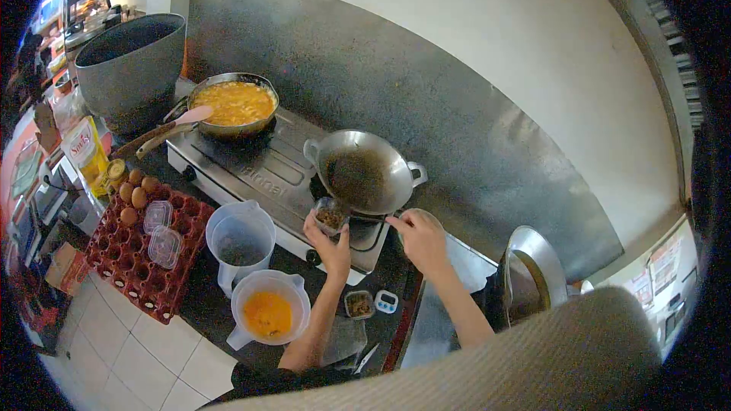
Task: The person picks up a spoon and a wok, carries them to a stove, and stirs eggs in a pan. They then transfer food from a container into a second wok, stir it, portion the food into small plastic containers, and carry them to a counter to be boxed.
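A small clear container of brown bits [330, 215] is held in my left hand [329, 247], at the near rim of a wok [392, 167] on the stove's right burner. Dark brown contents lie inside the wok. My right hand [420, 240] is closed just right of the wok's near edge, its fingers pinched on something too small to make out. A second small container [359, 305] and a white timer [386, 302] lie below my hands. Left of my left wrist is a jug of orange-yellow liquid [268, 313].
A pan of yellow food [236, 103] sits on the stove's left burner [251, 175]. At the left are a red egg tray [145, 274] with several eggs, an empty-looking jug [241, 237] and a large grey pot [133, 68]. A metal pan [544, 251] stands at the right.
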`<move>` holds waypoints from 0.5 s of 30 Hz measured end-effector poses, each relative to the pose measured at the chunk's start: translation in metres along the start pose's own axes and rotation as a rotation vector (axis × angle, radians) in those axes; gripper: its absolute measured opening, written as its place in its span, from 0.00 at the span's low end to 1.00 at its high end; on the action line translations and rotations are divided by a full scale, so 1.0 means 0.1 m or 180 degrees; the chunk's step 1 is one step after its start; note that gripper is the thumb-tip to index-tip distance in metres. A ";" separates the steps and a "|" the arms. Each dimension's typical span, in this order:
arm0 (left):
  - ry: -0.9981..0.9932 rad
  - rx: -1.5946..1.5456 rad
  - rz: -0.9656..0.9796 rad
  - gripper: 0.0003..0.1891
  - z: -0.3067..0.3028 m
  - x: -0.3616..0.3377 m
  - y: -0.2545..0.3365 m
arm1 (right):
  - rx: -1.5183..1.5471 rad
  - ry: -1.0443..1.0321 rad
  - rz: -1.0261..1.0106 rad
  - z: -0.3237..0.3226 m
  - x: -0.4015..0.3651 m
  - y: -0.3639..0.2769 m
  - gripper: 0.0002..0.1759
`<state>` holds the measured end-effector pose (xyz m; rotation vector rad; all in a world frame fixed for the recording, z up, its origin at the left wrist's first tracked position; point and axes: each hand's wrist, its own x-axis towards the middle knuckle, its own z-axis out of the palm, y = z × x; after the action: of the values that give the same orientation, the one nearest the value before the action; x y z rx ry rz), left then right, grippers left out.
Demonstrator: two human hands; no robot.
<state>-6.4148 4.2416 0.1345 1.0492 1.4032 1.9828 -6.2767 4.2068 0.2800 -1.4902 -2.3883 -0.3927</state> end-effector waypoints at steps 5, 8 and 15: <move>-0.0161 -0.0093 -0.0110 0.38 -0.12 -0.10 0.15 | -0.0291 0.0191 0.0120 -0.09 -0.19 -0.06 0.17; -0.0381 -0.0193 -0.0102 0.37 -0.21 -0.18 0.25 | 0.0071 0.0273 0.0577 -0.07 -0.18 0.01 0.16; -0.1051 -0.0232 0.0020 0.34 -0.51 -0.69 0.37 | -0.0183 0.0664 0.0569 0.47 -0.12 0.24 0.14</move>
<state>-6.4145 4.1484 0.1387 1.2795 1.1435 1.7518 -6.2546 4.2252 0.2343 -1.5874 -2.0815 -0.5490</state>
